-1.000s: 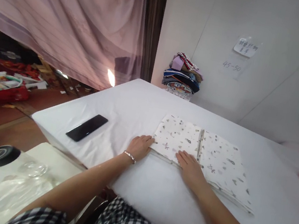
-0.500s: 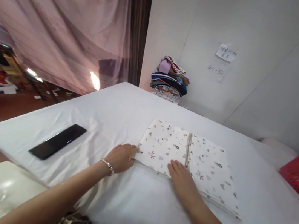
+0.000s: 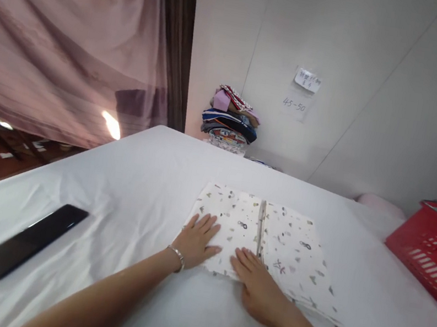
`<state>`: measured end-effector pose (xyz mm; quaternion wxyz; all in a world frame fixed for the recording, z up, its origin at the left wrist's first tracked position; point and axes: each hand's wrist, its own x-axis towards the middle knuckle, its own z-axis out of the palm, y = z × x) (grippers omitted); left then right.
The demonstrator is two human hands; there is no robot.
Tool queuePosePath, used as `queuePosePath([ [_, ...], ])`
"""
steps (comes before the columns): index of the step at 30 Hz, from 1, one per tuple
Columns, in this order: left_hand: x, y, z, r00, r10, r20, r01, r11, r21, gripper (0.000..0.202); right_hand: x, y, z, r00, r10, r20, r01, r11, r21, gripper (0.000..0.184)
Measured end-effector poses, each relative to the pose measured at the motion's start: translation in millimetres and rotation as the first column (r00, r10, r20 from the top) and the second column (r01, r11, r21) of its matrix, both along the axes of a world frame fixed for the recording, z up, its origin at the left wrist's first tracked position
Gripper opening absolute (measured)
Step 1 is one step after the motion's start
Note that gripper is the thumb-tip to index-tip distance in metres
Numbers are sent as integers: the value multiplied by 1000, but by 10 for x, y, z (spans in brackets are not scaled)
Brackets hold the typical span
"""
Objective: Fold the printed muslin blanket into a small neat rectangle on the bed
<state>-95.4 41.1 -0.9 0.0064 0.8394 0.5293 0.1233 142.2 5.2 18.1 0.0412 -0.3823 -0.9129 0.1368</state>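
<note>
A white cloth with small printed figures (image 3: 231,210) lies folded on the white-covered table (image 3: 150,169). Its right part (image 3: 293,243) is a thicker folded stack, parted from the left part by a dark-edged seam or gap. My left hand (image 3: 196,241), with a bracelet at the wrist, rests flat on the cloth's left part, fingers spread. Flat near the front edge, beside the gap, lies my right hand (image 3: 255,281), its fingers stretched out. Neither hand grips anything. A black phone-like slab (image 3: 27,243) sits to the left of my left arm.
Against the wall stands a pile of folded fabrics (image 3: 232,118). A red plastic basket (image 3: 435,244) is at the right edge of the table. Paper notes (image 3: 301,93) hang on the wall. A pink curtain (image 3: 64,32) hangs at the back left.
My left hand has moved from the cloth's left edge onto its top and spread its fingers. My right hand stays at the front edge. The camera view has turned somewhat.
</note>
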Motion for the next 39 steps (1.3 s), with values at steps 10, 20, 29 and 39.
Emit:
queuePosePath([
  [10,-24,0,14,999,-12,-44,10,1000,-26,61,113,1520,165,649,-704,-290,618,709,-338,36],
  [20,-51,4,-23,999,-39,-19,39,999,0,62,-31,1895,137,601,-787,-141,682,596,-424,25],
  [29,-58,6,-73,998,-38,-40,41,997,62,60,-25,2017,62,636,-764,-111,722,639,-265,31],
  [39,-57,-16,-53,999,-42,-16,43,997,67,59,-50,1841,102,708,-706,26,706,708,-14,61],
])
